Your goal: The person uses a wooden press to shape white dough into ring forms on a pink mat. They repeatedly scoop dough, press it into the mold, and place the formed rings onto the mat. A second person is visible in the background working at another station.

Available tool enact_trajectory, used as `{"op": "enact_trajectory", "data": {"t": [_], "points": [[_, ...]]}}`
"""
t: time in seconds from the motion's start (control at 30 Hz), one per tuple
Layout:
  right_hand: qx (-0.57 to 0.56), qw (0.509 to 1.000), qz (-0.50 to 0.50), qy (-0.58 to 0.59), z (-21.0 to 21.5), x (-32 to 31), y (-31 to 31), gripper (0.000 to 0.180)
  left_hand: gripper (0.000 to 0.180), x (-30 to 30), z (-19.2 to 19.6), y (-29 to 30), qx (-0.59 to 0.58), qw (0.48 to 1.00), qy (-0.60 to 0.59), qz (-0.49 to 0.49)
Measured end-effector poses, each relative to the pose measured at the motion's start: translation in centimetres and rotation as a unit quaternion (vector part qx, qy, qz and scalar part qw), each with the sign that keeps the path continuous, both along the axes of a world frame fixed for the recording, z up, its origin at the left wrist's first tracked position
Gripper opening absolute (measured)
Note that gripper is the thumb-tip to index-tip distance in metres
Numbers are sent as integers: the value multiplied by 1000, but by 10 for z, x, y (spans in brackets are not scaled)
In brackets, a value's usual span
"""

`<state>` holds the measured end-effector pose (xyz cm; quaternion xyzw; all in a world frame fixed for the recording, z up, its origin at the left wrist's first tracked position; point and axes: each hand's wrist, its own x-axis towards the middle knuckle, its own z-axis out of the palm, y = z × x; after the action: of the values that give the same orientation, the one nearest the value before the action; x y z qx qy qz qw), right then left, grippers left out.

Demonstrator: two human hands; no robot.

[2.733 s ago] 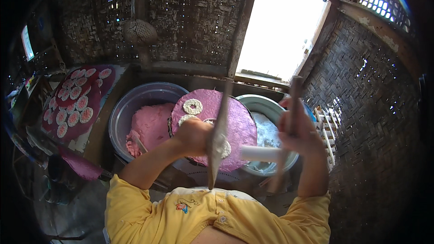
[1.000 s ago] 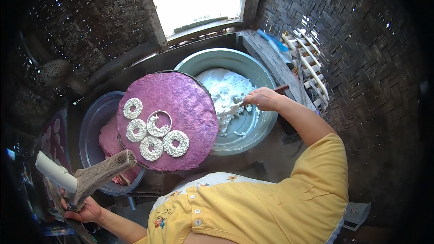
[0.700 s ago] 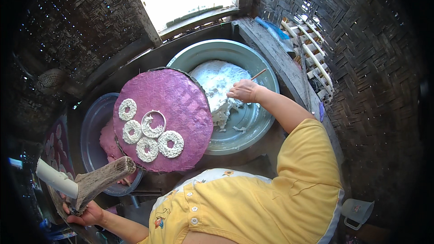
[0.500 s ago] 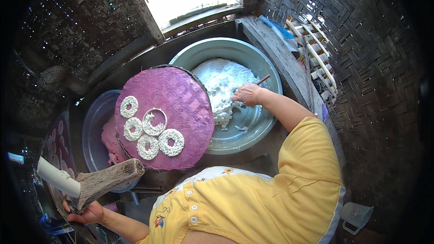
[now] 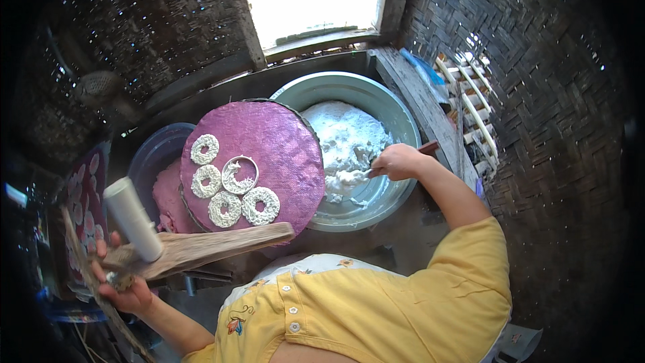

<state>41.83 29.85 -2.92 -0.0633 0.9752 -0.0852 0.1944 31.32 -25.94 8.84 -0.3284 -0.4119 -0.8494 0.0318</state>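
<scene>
Right hand: the right hand is closed around a thin tool handle, a reddish-brown end of it sticking out behind the knuckles toward the basin's right rim; the working end is buried in the white paste.
White paste: the white paste is a wet, lumpy, bright white mass heaped in the back and middle of the basin, thinner and smeared toward the near side, where bare metal shows.
Basin: the basin is round, grey-green metal, standing just right of the purple disc, whose right edge overlaps the basin's left rim.
Left hand: the left hand is gripped around a rough wooden press, a flat weathered board that reaches toward the near edge of the purple disc; a white tube stands slanted out of it by the fingers.
Purple disc: the purple disc is round, covered in woven purple cloth, and tilted.
Noodle rings: five pale, stringy noodle rings sit on the left half of the disc, close together; the middle one lies inside a thin metal hoop.
Blue tub: a blue tub shows behind the disc's left edge, with pink cloth inside.
Far left: a tray with more pale rings, partly in shadow.
Surroundings: woven bamboo walls all round, and a bright opening behind the basin.
</scene>
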Motion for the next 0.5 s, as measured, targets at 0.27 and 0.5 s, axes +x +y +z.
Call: {"op": "enact_trajectory", "data": {"t": [0.27, 0.5], "points": [[-196, 967, -160, 35, 142, 59, 28, 37, 32, -8, -3, 91, -200, 978, 42, -51], [-413, 886, -177, 114, 222, 77, 8, 37, 19, -20, -18, 221, -376, 886, 272, 21]]}}
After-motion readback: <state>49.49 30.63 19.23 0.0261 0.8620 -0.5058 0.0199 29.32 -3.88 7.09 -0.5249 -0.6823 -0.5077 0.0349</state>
